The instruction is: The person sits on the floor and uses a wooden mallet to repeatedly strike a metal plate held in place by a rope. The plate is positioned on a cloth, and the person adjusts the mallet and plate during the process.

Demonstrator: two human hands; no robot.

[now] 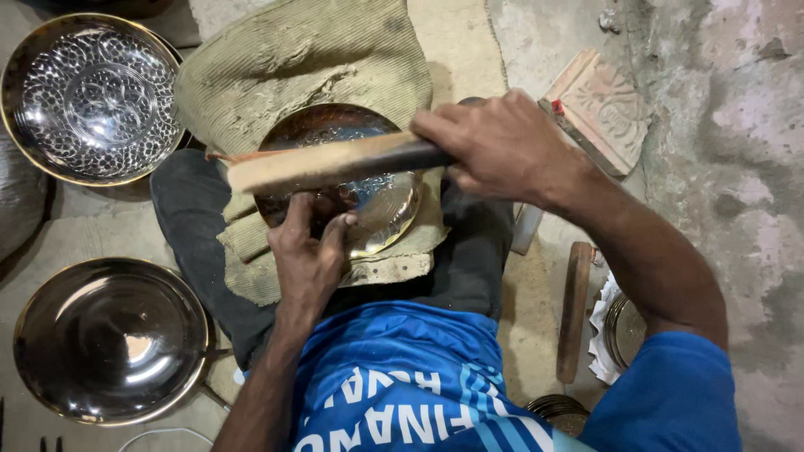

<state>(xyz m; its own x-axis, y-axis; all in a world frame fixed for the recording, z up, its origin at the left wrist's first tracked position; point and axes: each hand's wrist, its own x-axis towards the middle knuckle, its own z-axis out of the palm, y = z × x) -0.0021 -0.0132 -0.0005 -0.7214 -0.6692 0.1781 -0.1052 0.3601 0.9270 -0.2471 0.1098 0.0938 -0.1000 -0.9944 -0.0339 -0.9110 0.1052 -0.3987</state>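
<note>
A shiny patterned metal bowl [381, 201] rests on a folded sack cloth [301, 59] over my lap. My left hand [308, 251] presses on the bowl's near rim, fingers pinched around a small tool that I cannot make out. My right hand [502, 146] grips the dark handle of a wooden mallet [327, 164], which lies across the bowl pointing left.
A hammered, patterned bowl [90, 99] sits at the upper left and a plain polished bowl [109, 339] at the lower left. A carved block [599, 109] lies at the upper right, a wooden stick [574, 310] on the floor at the right, and stacked metal discs on paper [624, 331] beside it.
</note>
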